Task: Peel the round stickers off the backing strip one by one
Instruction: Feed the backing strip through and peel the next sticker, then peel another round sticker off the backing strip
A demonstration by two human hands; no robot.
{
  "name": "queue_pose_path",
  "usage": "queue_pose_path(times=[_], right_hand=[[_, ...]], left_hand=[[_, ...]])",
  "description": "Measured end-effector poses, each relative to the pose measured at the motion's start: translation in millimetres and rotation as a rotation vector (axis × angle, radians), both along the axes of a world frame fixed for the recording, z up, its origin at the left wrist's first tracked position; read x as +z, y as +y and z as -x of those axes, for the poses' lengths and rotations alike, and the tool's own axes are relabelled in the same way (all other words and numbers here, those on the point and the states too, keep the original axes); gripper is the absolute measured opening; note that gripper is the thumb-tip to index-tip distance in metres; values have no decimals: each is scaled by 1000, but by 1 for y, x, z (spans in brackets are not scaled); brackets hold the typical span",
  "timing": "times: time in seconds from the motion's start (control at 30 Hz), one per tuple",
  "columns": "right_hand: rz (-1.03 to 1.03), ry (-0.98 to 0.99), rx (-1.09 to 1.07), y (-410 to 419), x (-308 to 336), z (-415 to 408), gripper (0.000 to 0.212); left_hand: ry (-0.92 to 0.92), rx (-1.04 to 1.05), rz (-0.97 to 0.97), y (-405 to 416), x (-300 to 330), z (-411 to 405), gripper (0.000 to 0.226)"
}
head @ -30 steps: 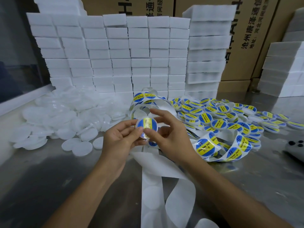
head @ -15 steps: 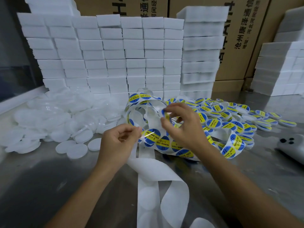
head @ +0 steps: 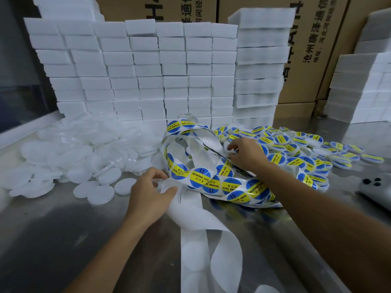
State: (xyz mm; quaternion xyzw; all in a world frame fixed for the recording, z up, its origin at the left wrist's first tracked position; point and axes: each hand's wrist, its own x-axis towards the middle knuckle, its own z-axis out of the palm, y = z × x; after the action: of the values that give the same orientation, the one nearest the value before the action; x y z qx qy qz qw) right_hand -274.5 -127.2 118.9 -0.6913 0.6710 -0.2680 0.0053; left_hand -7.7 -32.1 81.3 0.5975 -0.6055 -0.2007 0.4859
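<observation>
A white backing strip point(head: 203, 226) curls across the steel table toward me, its near length bare. Farther along, the strip carries round blue and yellow "soldering paste" stickers point(head: 200, 180) and loops up in a tangle. My left hand point(head: 149, 195) pinches the strip just where the stickers begin. My right hand point(head: 246, 155) is stretched out over a pile of stickered lids point(head: 296, 149). Its fingertips are closed on a pale lid at the pile's left edge; the lid's face is hidden.
A heap of plain white round lids point(head: 99, 191) lies at the left. Stacks of white foam blocks point(head: 148, 70) and cardboard boxes point(head: 313, 39) wall off the back. A phone point(head: 374, 187) lies at the right edge. Bare steel table point(head: 63, 240) lies near me.
Both hands held a stickered lid together before. My right hand has since carried it right and away to the pile, while my left hand dropped to the strip and gripped it.
</observation>
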Motion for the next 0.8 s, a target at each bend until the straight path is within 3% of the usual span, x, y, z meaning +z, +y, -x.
queue_pose_path(times=[0.13, 0.23, 0.4, 0.47, 0.57, 0.8], right_hand=[[80, 37, -95, -5, 4, -4, 25], [182, 53, -141, -8, 9, 3, 36], [-9, 289, -201, -12, 6, 16, 58], [-146, 269, -202, -14, 3, 16, 51], [-176, 141, -213, -15, 3, 15, 34], [165, -1, -196, 7, 19, -5, 22]], left_hand=[[-2, -16, 13, -1, -3, 1, 32], [20, -8, 38, -2, -3, 0, 33], [-45, 8, 103, 2, 0, 0, 33], [-46, -7, 121, 4, 1, 2, 35], [0, -65, 157, 6, 1, 3, 44], [64, -140, 160, 6, 5, 7, 46]])
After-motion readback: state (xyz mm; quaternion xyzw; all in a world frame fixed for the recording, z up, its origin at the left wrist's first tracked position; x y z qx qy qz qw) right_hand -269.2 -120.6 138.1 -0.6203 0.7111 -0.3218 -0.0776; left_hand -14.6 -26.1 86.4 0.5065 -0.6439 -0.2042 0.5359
